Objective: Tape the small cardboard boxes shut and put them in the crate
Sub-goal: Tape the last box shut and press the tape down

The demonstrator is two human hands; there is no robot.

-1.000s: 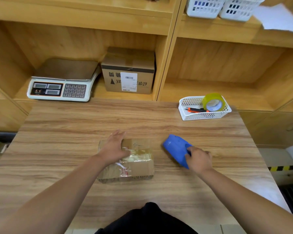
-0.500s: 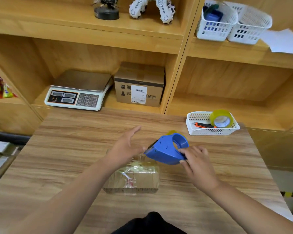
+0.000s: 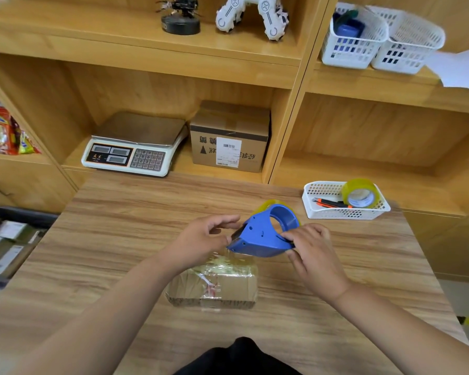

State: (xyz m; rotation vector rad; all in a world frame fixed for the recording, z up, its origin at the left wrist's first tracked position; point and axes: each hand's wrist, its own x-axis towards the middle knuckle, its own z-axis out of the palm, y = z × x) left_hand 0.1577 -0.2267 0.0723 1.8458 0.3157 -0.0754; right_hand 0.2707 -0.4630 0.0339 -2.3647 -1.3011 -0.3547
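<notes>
The small cardboard box [image 3: 214, 288] lies flat on the surface [image 3: 114, 239], nearest to you, with wrinkled clear tape across its top. Both of your hands are just beyond its far edge and raised above it. The box sits between your two forearms, closer to the left one.

Your right hand [image 3: 313, 255] grips the rear of the blue tape dispenser [image 3: 263, 236], fingers curled round its body. The dispenser's mouth points left, over the box's far edge. Your left hand [image 3: 201, 239] is at that mouth with thumb and fingers curled; I cannot tell whether they pinch the tape end.

Further right, a white basket [image 3: 344, 213] holds a tape roll [image 3: 360, 194] and an orange cutter [image 3: 331, 203]. A dark crate [image 3: 25, 216] stands off the surface's left edge. On the shelf beyond are a scale [image 3: 136, 150] and a labelled carton [image 3: 229, 136].
</notes>
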